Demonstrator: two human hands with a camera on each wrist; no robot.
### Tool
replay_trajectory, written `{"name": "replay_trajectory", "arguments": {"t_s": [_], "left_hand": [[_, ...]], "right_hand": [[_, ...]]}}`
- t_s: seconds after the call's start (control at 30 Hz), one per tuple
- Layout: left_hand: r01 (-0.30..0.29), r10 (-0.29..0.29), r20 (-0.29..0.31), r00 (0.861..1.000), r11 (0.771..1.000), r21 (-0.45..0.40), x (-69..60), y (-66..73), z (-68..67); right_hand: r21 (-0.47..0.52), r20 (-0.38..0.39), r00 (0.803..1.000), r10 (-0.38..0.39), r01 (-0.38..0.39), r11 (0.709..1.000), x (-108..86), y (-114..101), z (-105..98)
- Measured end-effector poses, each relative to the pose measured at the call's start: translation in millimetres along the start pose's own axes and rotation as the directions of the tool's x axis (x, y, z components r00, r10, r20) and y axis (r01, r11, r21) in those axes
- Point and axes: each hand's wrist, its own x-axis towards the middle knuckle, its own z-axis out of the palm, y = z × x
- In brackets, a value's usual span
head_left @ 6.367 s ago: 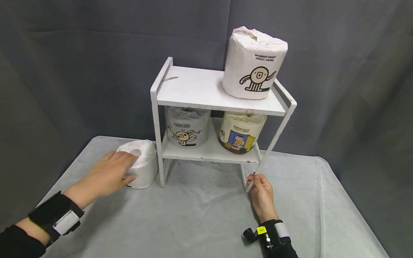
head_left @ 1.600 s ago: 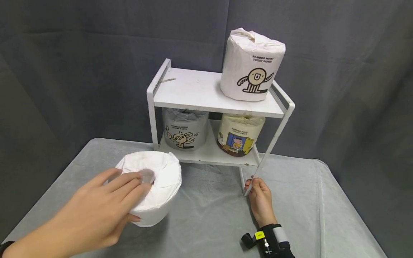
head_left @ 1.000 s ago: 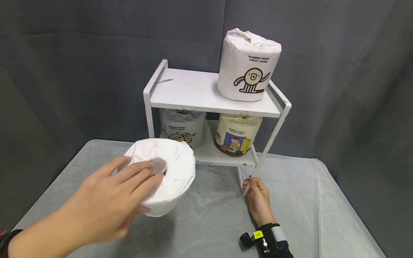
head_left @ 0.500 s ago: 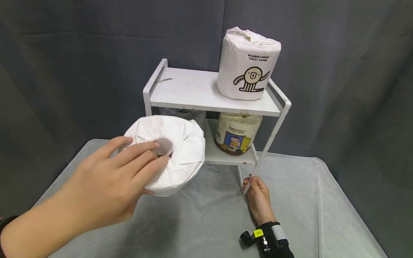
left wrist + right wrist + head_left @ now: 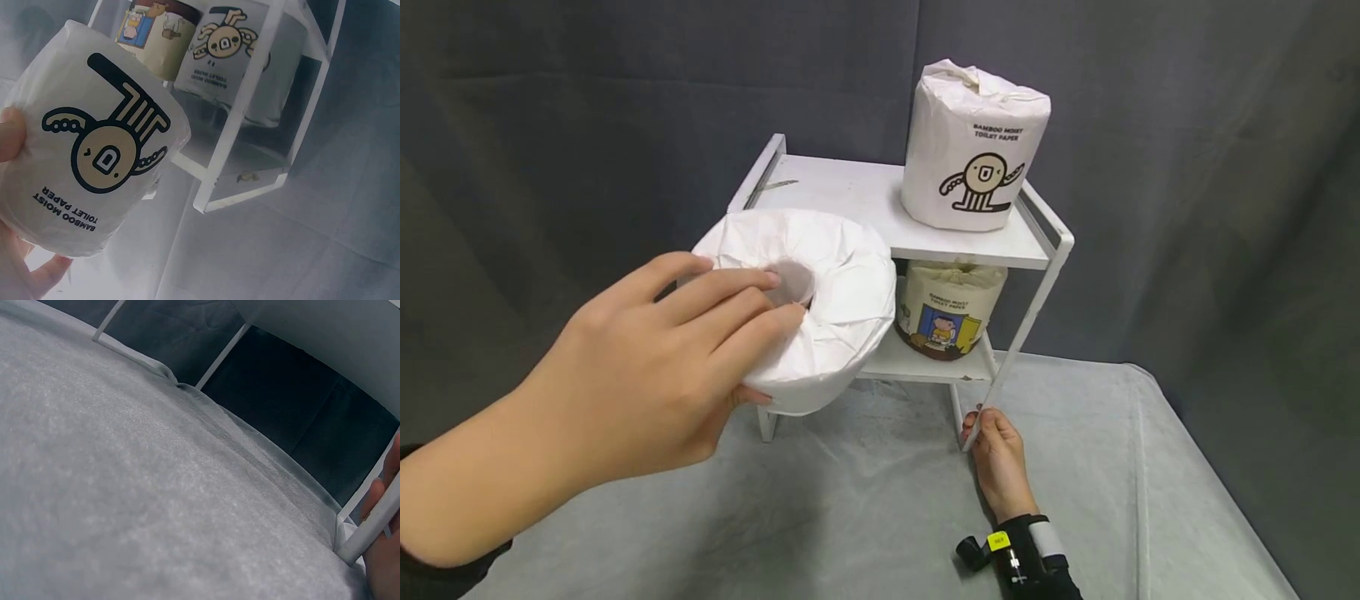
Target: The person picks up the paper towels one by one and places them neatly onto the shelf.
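Note:
My left hand (image 5: 655, 375) holds a white-wrapped toilet paper roll (image 5: 850, 325) in the air before the left side of the white two-tier shelf (image 5: 842, 187). Its fingertips dip into the roll's core hole while the thumb presses the outer side. The left wrist view shows the roll's printed cartoon figure (image 5: 106, 156), upside down in that picture. Low at the front right, my right hand (image 5: 1003, 462) grips the shelf's leg (image 5: 1028, 321) close to the table; the right wrist view catches part of those fingers (image 5: 373, 499) at its edge.
Another white roll (image 5: 977, 158) stands on the top board's right side. Below it sits a yellow roll (image 5: 951, 312). A grey roll (image 5: 228, 75) on the lower board is hidden in the head view by the held roll. Dark curtains (image 5: 587, 167) surround the grey-covered table (image 5: 880, 492).
My left hand took the white roll from the table left of the shelf, brought it forward, then raised it to about top-board height. My right hand keeps its grip on the leg.

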Motion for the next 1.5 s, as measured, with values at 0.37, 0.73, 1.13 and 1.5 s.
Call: {"name": "replay_trajectory", "arguments": {"t_s": [0.37,0.73,1.13,1.5], "left_hand": [[0.02,-0.018,-0.104,0.994,1.0,0.021,129.0,28.1,-120.1],[0.038,-0.034,-0.078,0.996,0.998,0.053,164.4,25.0,-139.8],[0.075,-0.078,0.034,0.996,0.994,0.081,172.4,10.7,-137.8],[0.151,-0.154,0.061,0.986,0.987,0.056,189.2,2.5,-120.3]], "right_hand": [[0.004,0.007,1.0,-0.004,0.004,1.0,-0.8,-0.3,1.1],[-0.013,-0.017,1.0,0.015,-0.015,1.0,-4.6,-2.9,-0.1],[0.006,-0.016,1.0,0.002,-0.002,1.0,-5.2,-1.4,4.1],[-0.019,-0.016,1.0,-0.002,0.002,1.0,-5.7,-1.3,3.5]]}}
